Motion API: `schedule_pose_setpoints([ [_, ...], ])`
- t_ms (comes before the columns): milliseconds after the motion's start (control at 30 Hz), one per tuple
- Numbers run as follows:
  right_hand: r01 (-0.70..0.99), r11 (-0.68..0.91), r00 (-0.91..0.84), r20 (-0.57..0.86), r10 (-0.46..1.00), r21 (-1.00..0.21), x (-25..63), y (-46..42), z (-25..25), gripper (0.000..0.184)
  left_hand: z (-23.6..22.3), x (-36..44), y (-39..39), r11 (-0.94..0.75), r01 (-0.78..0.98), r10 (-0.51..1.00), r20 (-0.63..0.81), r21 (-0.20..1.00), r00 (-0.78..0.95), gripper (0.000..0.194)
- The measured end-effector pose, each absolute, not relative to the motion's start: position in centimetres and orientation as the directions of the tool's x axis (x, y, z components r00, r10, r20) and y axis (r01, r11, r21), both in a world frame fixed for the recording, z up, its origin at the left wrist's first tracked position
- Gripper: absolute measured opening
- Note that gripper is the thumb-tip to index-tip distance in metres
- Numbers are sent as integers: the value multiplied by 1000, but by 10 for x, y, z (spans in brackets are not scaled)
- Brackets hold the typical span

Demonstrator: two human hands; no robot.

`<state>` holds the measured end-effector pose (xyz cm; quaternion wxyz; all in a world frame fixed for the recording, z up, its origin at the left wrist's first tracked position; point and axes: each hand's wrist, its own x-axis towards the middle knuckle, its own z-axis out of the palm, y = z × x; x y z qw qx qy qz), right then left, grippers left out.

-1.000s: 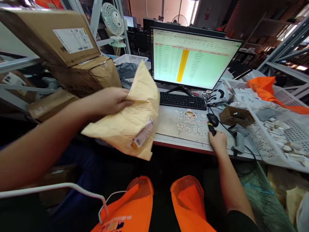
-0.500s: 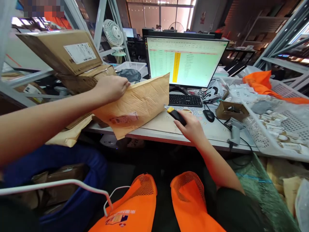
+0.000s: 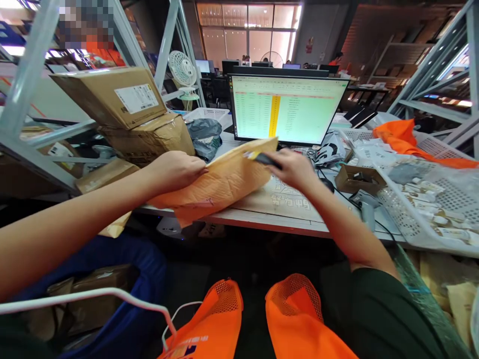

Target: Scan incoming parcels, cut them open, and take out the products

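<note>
My left hand (image 3: pixel 183 171) is closed on the upper left edge of a yellow-brown padded envelope (image 3: pixel 224 187). The envelope hangs tilted over the front edge of the desk. In my right hand (image 3: pixel 294 167) is a black and yellow box cutter (image 3: pixel 265 159), its front end against the upper right part of the envelope. Whether the blade is in the paper I cannot tell, since that spot is blurred. A label low on the envelope is only faintly visible.
A monitor (image 3: pixel 288 109) stands behind the envelope. Stacked cartons (image 3: pixel 108 97) are on the left, with a small fan (image 3: pixel 182 68) beyond. At right are a small open box (image 3: pixel 359 179), a scanner (image 3: pixel 367 209) and a white basket (image 3: pixel 406 214). A blue bin (image 3: pixel 149 279) sits below left.
The box cutter has moved up from the envelope's lower right side to its upper right edge. My left hand and the envelope are lower in view, and the envelope is tipped flatter.
</note>
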<state>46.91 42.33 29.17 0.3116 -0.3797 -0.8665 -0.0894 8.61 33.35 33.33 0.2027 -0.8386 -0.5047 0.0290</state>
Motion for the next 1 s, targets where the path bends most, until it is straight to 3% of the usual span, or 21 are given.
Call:
schedule_pose_setpoints([
  [100, 872, 393, -144, 615, 775, -292, 566, 450, 276, 55, 338, 74, 335, -321, 901, 912, 162, -292, 377, 48],
  [167, 902, 197, 34, 517, 855, -385, 615, 458, 242, 55, 342, 75, 343, -265, 933, 949, 104, -245, 297, 44],
  [233, 917, 25, 113, 319, 941, -399, 638, 454, 198, 54, 347, 86, 358, -207, 952, 973, 56, -226, 225, 41],
  [333, 930, -86, 132, 107, 985, -357, 630, 436, 139, 57, 354, 117, 384, -139, 964, 986, 61, -227, 156, 50],
  [400, 935, -115, 155, 97, 983, -336, 614, 424, 119, 59, 357, 137, 398, -154, 964, 983, 67, -219, 172, 54],
  [467, 938, -136, 205, 195, 959, -319, 594, 415, 117, 56, 359, 151, 407, -221, 958, 970, 55, -185, 235, 54],
  [533, 938, -33, 163, 355, 921, -345, 568, 406, 130, 49, 360, 161, 409, -305, 946, 951, 25, -106, 309, 55],
  [600, 884, 275, -39, 527, 849, -379, 531, 394, 155, 45, 359, 169, 407, -378, 926, 926, -11, 2, 378, 56],
  [667, 701, 635, -302, 670, 678, -325, 487, 380, 184, 46, 358, 177, 402, -450, 888, 889, -38, 97, 455, 54],
  [700, 623, 729, -372, 713, 594, -282, 465, 374, 199, 49, 358, 182, 399, -488, 863, 868, -37, 129, 496, 53],
  [833, 526, 815, -409, 769, 492, -242, 403, 365, 236, 55, 352, 193, 383, -610, 775, 790, 55, 166, 610, 47],
  [1000, 517, 827, -437, 762, 478, -223, 394, 378, 236, 32, 339, 199, 362, -665, 734, 746, 153, 136, 648, 42],
])
